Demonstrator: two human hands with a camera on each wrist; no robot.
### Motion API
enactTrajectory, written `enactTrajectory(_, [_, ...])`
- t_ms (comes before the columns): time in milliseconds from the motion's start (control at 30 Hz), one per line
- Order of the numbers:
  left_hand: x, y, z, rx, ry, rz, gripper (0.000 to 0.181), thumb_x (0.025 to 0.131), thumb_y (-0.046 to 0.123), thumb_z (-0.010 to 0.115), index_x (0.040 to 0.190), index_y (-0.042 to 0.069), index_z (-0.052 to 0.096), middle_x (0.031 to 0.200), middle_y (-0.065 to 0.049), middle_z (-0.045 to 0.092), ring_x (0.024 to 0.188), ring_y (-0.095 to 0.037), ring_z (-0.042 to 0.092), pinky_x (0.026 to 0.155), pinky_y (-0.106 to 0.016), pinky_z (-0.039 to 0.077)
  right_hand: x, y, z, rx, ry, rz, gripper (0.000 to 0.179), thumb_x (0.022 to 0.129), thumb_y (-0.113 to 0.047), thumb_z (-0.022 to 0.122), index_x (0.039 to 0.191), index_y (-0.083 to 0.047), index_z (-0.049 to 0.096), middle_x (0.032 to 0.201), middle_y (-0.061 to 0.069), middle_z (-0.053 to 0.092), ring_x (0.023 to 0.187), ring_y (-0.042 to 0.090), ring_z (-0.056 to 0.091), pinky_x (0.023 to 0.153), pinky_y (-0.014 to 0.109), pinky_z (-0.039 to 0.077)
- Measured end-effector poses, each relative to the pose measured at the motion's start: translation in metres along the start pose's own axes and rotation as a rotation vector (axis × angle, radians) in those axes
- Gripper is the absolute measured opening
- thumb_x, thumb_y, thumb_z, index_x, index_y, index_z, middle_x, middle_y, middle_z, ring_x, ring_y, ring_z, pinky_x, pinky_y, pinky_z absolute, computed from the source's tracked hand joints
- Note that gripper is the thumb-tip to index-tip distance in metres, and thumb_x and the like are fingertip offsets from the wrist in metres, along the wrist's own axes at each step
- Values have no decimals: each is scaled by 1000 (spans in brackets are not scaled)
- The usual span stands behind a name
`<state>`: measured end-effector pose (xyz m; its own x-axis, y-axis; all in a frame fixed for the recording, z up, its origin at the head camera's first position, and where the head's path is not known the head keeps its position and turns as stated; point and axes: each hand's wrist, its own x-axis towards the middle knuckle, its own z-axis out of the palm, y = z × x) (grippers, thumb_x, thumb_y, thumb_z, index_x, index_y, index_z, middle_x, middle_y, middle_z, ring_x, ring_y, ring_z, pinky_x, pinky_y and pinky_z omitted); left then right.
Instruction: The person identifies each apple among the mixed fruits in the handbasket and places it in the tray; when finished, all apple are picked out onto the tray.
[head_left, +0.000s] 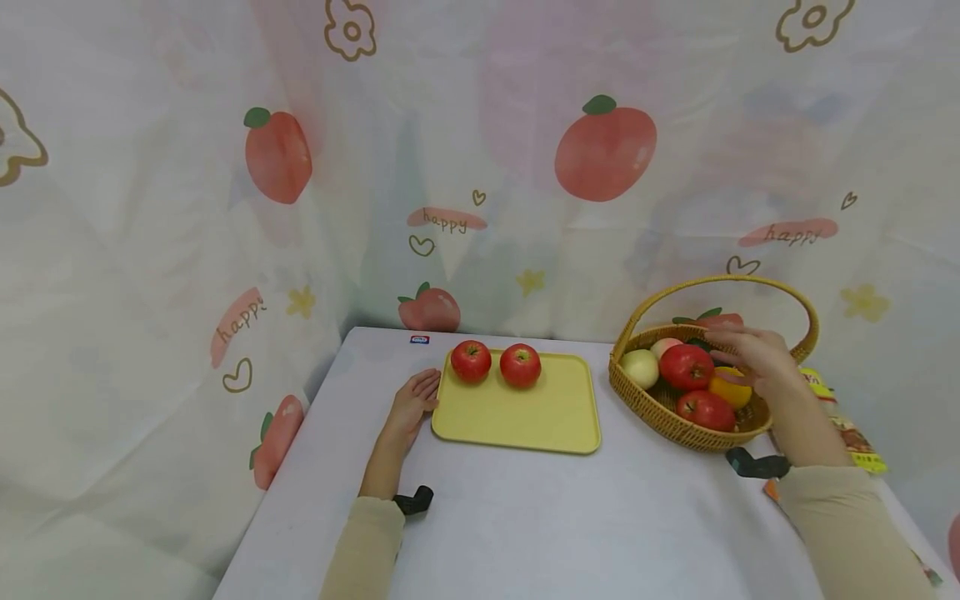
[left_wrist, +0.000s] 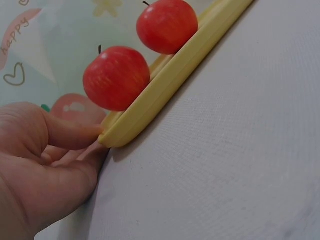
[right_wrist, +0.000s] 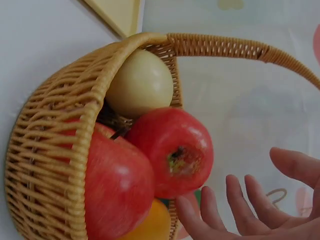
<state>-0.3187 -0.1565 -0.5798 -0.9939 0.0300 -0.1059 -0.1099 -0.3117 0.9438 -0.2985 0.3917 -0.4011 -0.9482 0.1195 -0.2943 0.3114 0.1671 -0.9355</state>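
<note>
My left hand (head_left: 412, 405) rests at the left edge of a yellow tray (head_left: 555, 421), its fingers extended and touching the rim in the left wrist view. Two red apples, one on the left (head_left: 471, 362) and one on the right (head_left: 521, 366), sit near the tray's back edge. Over the right side of a wicker basket (head_left: 675, 427) hovers my right hand (head_left: 753, 354), fingers spread and holding nothing. Below and beside it are an upper red apple (right_wrist: 172, 150), a lower red apple (right_wrist: 117, 187), an orange fruit (head_left: 729, 388) and a pale round fruit (right_wrist: 141, 84).
The basket's tall handle (head_left: 720, 279) arches over the fruit. Yellow and brown packets (head_left: 855, 437) lie right of the basket, partly behind my right arm. A small blue-and-red label (head_left: 420, 340) is near the table's back edge, and a printed cloth (head_left: 517, 233) hangs behind.
</note>
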Motion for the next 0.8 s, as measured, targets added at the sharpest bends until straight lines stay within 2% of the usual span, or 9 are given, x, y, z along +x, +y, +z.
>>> enactTrajectory(100, [0, 0, 0, -2, 0, 1, 68, 89, -30, 44, 154, -9, 38, 160, -29, 39, 151, -39, 37, 124, -46, 32, 3, 3, -5, -44, -41, 18, 34, 106, -34, 59, 138, -24, 58, 99, -27, 60, 110, 12, 60, 98, 47, 60])
enactTrajectory(200, [0, 0, 0, -1, 5, -6, 68, 90, -30, 45, 154, -8, 39, 160, -28, 40, 151, -38, 38, 124, -45, 32, 7, 7, -7, -77, -90, 24, 55, 109, -22, 51, 159, -7, 36, 128, -4, 61, 132, 30, 49, 107, 59, 51])
enactTrajectory(300, [0, 0, 0, -4, 12, -11, 69, 90, -30, 45, 154, -6, 40, 160, -26, 42, 150, -36, 39, 123, -44, 33, 12, 12, -8, -91, -143, 26, 64, 108, -12, 48, 164, 0, 19, 160, 24, 28, 139, 38, 38, 110, 63, 44])
enactTrajectory(367, [0, 0, 0, -12, 13, -10, 69, 89, -30, 46, 154, -6, 40, 160, -26, 42, 151, -36, 39, 124, -44, 33, 16, 16, -11, -83, -175, 23, 63, 107, -9, 49, 164, -5, 23, 169, 24, 8, 133, 33, 43, 112, 64, 41])
enactTrajectory(500, [2, -1, 0, -11, 5, 4, 70, 88, -31, 45, 154, -7, 39, 159, -27, 41, 151, -37, 38, 123, -45, 33, 25, 24, -17, -50, -222, 8, 53, 105, -6, 52, 154, -25, 41, 167, 19, 15, 112, 10, 53, 114, 66, 35])
enactTrajectory(567, [2, -1, 0, -5, 8, 4, 69, 89, -30, 45, 154, -7, 40, 159, -27, 41, 150, -38, 38, 123, -45, 33, 30, 28, -20, -41, -246, 5, 53, 105, -3, 51, 148, -33, 45, 167, 18, 16, 107, 5, 53, 115, 67, 34])
enactTrajectory(667, [1, -1, 0, -1, 11, 4, 69, 89, -30, 44, 154, -8, 39, 159, -28, 41, 151, -38, 38, 123, -45, 33, 37, 32, -23, -49, -286, 2, 57, 104, 0, 50, 145, -39, 46, 171, 19, 7, 116, 13, 51, 114, 67, 35])
enactTrajectory(767, [1, -1, 1, -11, 8, 8, 69, 89, -31, 44, 153, -8, 39, 159, -28, 41, 151, -38, 38, 124, -45, 32, 44, 36, -26, -68, -337, -9, 61, 103, 2, 49, 146, -42, 45, 172, 22, -2, 136, 31, 37, 114, 68, 38])
enactTrajectory(800, [0, -1, 0, -14, 4, 12, 69, 89, -31, 44, 153, -9, 38, 160, -28, 40, 151, -38, 37, 124, -45, 32, 46, 37, -26, -82, -351, -13, 62, 103, 1, 50, 148, -42, 43, 172, 23, -3, 137, 32, 36, 113, 67, 40])
